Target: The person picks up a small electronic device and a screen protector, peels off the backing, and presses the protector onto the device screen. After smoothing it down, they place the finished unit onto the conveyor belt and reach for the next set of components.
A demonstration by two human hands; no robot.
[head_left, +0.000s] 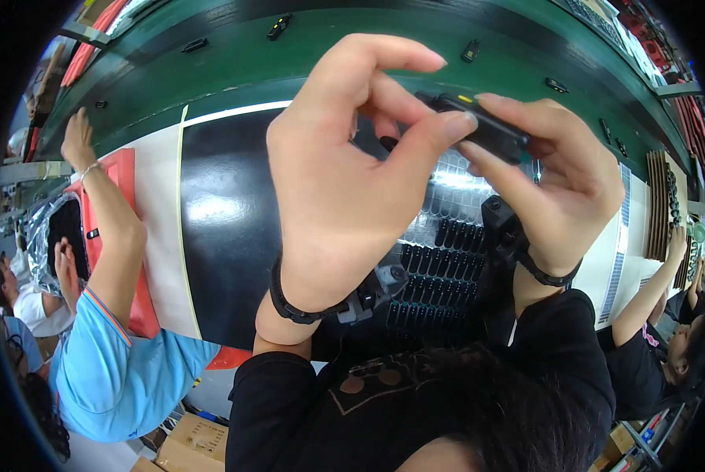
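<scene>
Here, my left hand (345, 165) and right hand (565, 149) together grasp one black, yellow-marked device (492, 132), its long body tilted.

We've got a white tabletop (160, 228) carrying a glossy black mat (227, 259); we'll locate everything off the mat. Yellow strip (189, 236) runs along its left edge. Clear celled tray (453, 198) sits on its right part, near rows filled with small dark pieces (435, 287). Past its far edge we see a green belt surface (234, 71) with scattered small black devices (470, 51), spaced well apart.
</scene>
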